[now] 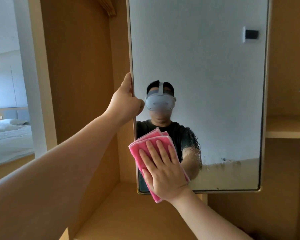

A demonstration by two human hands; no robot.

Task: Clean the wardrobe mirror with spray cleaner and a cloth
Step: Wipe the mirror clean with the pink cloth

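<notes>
The tall wardrobe mirror (pixel 215 84) in a thin gold frame fills the upper right of the head view. Most of its glass is hazy with spray film, and a cleared patch shows at the lower left. My left hand (pixel 128 101) grips the mirror's left edge at mid height. My right hand (pixel 163 167) lies flat, fingers spread, pressing a folded pink cloth (pixel 137 151) against the glass near the lower left corner. No spray bottle is in view.
Wooden wardrobe panels (pixel 80 75) stand to the left of the mirror, with a wooden shelf (pixel 137 213) below it and another shelf (pixel 287 127) at right. A bed with white linen (pixel 9 135) shows through the opening at far left.
</notes>
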